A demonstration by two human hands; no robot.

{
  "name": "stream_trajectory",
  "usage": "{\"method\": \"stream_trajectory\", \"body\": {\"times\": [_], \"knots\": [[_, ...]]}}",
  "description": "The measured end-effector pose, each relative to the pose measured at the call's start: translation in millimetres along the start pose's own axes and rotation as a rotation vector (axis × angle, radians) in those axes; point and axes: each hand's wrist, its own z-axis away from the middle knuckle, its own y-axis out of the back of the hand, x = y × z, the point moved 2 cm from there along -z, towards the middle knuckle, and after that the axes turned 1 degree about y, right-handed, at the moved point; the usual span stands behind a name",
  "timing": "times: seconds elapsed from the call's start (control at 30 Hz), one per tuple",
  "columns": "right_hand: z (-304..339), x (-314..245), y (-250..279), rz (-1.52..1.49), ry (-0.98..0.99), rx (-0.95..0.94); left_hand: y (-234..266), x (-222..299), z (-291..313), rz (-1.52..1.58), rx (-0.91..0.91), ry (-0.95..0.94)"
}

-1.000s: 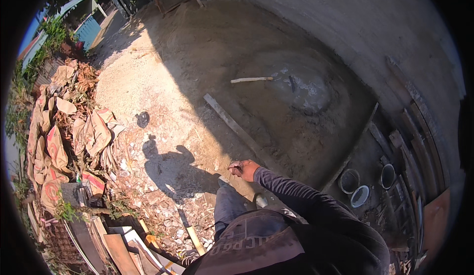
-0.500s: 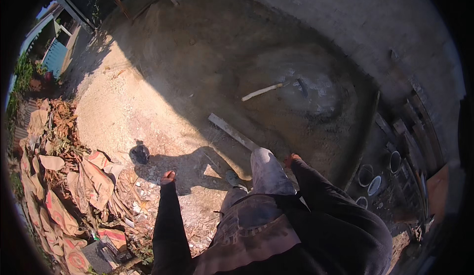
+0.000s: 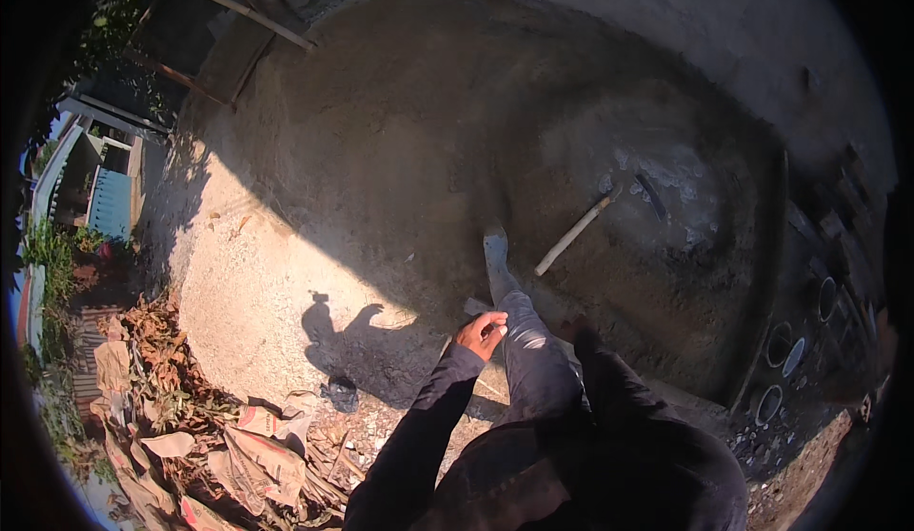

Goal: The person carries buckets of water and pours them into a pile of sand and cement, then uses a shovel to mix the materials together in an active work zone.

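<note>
My left hand (image 3: 482, 334) is raised in front of my left thigh, its fingers loosely curved and the thumb apart. Nothing shows in its grasp. On the other side of the leg, my right hand (image 3: 576, 328) is dark and smeared in the shade, so its fingers cannot be made out. My foot (image 3: 495, 245) is set forward on the grey-brown ground. Ahead to the right lies a hoe with a pale wooden handle (image 3: 574, 236); its dark blade (image 3: 652, 196) rests in a wet grey patch (image 3: 690, 174). Neither hand touches it.
Brown paper sacks (image 3: 257, 464) and dry leaves (image 3: 152, 379) lie heaped at the lower left. A dark plastic bag (image 3: 340, 394) sits near them. Several round buckets (image 3: 779, 345) stand at the right, by stacked boards (image 3: 847, 236). A wooden pole (image 3: 243, 14) leans at the far left.
My left hand has risen and swung right, to in front of my thigh. One foot has stepped forward, and the view has shifted so the hoe appears farther right and lower.
</note>
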Motion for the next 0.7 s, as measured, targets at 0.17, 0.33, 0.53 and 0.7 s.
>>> {"method": "stream_trajectory", "body": {"times": [0.17, 0.33, 0.53, 0.7], "knots": [[-122.7, -99.3, 23.7, -0.762, -0.158, 0.073, 53.8, -199.7, -9.0, -0.115, -0.238, 0.501], [-227.6, 17.6, 21.1, -0.804, -0.737, 0.295, 75.4, -244.6, -133.7, -0.05, -0.283, 0.972], [-271.1, -111.4, 51.3, -1.088, -0.967, 0.165, 219.3, -249.2, -261.4, -0.25, -0.33, 1.083], [-296.6, -167.7, 217.9, -0.807, -1.0, 0.425, 300.6, -231.9, -398.6, -0.236, -0.549, 0.756]]}}
